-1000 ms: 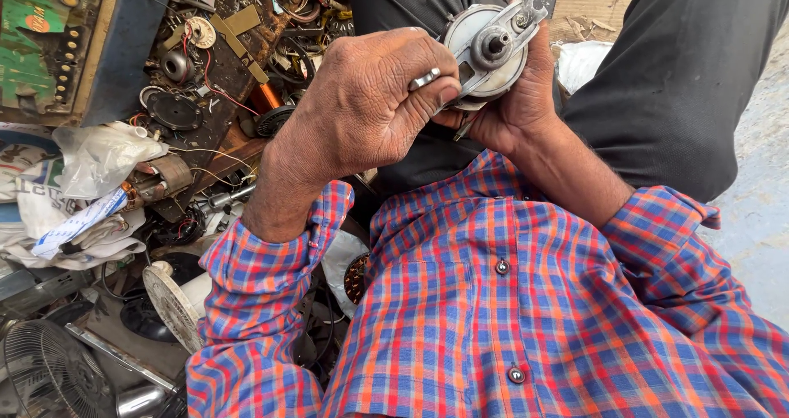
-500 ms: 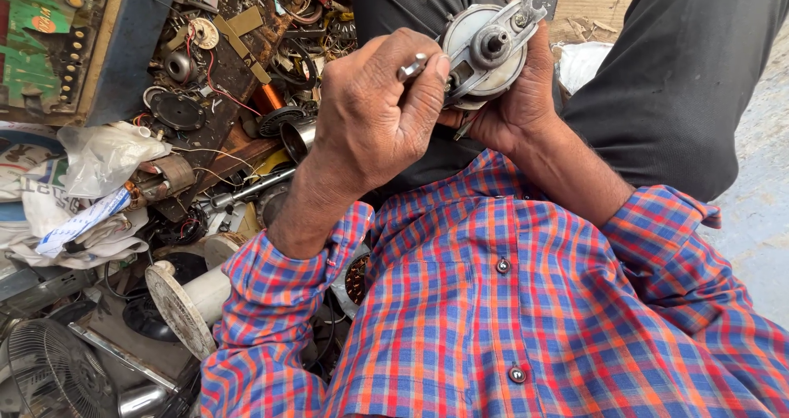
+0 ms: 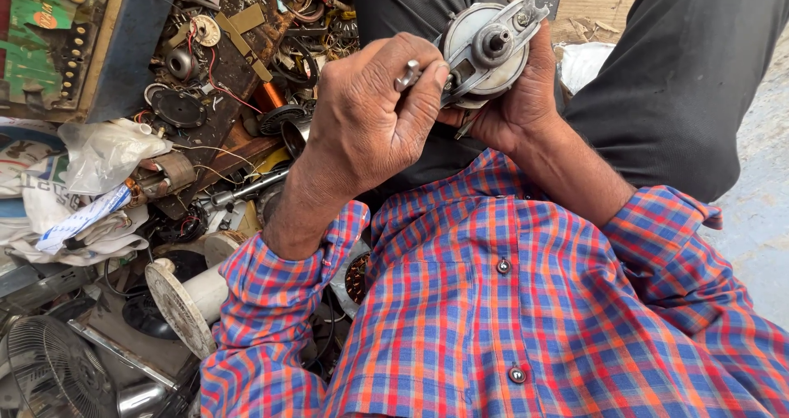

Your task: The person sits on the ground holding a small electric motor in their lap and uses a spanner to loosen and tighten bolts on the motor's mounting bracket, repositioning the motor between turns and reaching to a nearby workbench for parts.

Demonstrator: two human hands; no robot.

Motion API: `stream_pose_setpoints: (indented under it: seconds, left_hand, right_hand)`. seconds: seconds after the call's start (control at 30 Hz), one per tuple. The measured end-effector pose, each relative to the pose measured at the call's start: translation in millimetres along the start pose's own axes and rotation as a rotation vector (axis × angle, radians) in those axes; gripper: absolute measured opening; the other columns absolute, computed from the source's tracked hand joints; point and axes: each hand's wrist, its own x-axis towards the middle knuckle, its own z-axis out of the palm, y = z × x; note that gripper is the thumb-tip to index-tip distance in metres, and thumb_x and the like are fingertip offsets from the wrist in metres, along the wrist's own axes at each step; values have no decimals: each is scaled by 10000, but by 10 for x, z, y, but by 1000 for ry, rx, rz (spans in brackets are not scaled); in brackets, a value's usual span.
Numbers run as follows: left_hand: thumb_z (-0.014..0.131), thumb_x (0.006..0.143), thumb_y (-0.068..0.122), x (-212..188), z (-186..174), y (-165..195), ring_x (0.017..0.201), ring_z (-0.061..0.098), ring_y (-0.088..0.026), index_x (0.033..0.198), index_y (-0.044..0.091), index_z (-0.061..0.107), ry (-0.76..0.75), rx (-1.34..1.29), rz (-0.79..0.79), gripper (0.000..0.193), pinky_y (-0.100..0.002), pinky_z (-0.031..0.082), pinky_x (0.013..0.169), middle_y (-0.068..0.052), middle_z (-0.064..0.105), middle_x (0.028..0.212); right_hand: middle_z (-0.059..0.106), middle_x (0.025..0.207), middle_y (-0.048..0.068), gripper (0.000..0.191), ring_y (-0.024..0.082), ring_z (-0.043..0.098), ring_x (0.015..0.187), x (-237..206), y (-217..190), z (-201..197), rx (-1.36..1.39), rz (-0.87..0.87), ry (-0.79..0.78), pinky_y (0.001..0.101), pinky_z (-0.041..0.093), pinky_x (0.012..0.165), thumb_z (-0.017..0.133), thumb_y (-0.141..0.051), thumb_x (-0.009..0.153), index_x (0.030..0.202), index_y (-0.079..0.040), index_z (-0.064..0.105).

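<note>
**Holding a small round motor at the top of the frame**

Sitting just right of top centre, the motor (image 3: 485, 52) is resting in the right hand (image 3: 526, 97), whose grip is closing around its back and lower rim, the palm cupping it from behind. The left hand (image 3: 370, 118) is coming in from the left, its grip pinching a small metal tool (image 3: 408, 74) between thumb and forefinger, with the tip pressing toward the motor's edge; what the tip is touching is hidden behind the fingers.

The motor is looking like a stiff, fairly heavy piece for its size: a pale round metal face, a stubby shaft sticking out of the middle, and a flat metal bracket (image 3: 514, 19) crossing the face and ending in a notched tab at the upper right. The bare metal is likely smooth and a little greasy, so the rim and the bracket are seeming the safest places to take hold, rather than the shaft.

Both arms are wearing a soft checked shirt (image 3: 509, 303) in red, blue and orange, filling the lower half of the frame. At the left, loose parts (image 3: 222, 73) are lying in a heap: coils, wires, discs and a crumpled plastic bag (image 3: 107, 151). A wire fan guard (image 3: 49, 369) is showing in the lower left corner.
</note>
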Motion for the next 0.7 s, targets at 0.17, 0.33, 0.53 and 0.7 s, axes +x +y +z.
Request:
stream_pose_setpoints:
  seconds: [0.17, 0.33, 0.53, 0.7]
  left_hand:
    - [563, 1139, 90, -47, 68, -8, 639, 689, -90, 1084, 34, 613, 60, -47, -158, 93, -210, 528, 486, -28, 654, 762]
    - [524, 1161, 98, -141, 202, 68, 666, 715, -87, 1160, 38, 571, 180, -55, -157, 76, -195, 571, 525, -45, 677, 873]
    - [535, 1157, 76, -217, 231, 97, 706, 733, -90, 1196, 46, 574, 197, -24, -166, 63, -204, 579, 558, -66, 702, 959]
    - [518, 1163, 103, -287, 332, 103, 659, 661, -58, 1200, 44, 569, 296, 2, -208, 87, -200, 514, 527, -45, 679, 960]
  right_hand:
    - [574, 1360, 260, 1086, 417, 648, 1272, 2, 7, 3, -20, -2, 27, 670, 639, 928, 335, -926, 838, 1462, -61, 535]
    - [568, 1366, 257, 1061, 425, 635, 1276, -5, 7, 15, -5, -6, -22, 679, 609, 947, 343, -886, 836, 1476, -61, 528]
    - [568, 1388, 260, 1082, 434, 640, 1316, -15, -16, 46, 7, 5, -1, 724, 604, 1037, 329, -918, 832, 1468, -62, 513]
    - [613, 1333, 240, 1065, 410, 662, 1252, -17, -30, 90, -3, 1, 15, 688, 618, 959, 358, -920, 846, 1444, -60, 551]
